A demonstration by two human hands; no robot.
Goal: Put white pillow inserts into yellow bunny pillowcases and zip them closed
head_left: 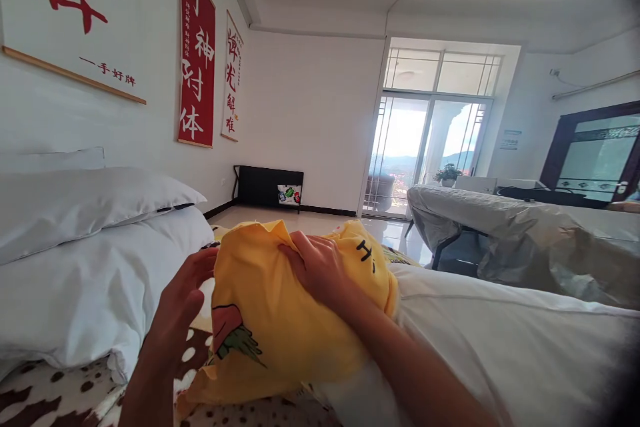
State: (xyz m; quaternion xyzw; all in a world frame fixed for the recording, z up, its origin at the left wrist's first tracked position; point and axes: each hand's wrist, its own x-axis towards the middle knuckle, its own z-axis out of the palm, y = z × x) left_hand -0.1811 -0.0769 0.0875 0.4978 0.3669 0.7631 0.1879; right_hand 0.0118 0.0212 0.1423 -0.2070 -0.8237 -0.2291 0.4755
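A yellow cloth (280, 320) with a cartoon carrot print and black marks lies bunched on the bed in front of me. My right hand (317, 267) presses down on its top and grips a fold of it. My left hand (183, 300) sits at the cloth's left edge, fingers spread and slightly curled, touching or nearly touching the fabric. Below the cloth is a brown-spotted white sheet (55, 393).
A white duvet (75, 293) and pillow (85, 203) lie to the left against the wall. More white bedding (500, 347) spreads to the right. Beyond stand a covered table (500, 227), a black rack (270, 187) and glass balcony doors (430, 147). Red and white scrolls hang on the left wall.
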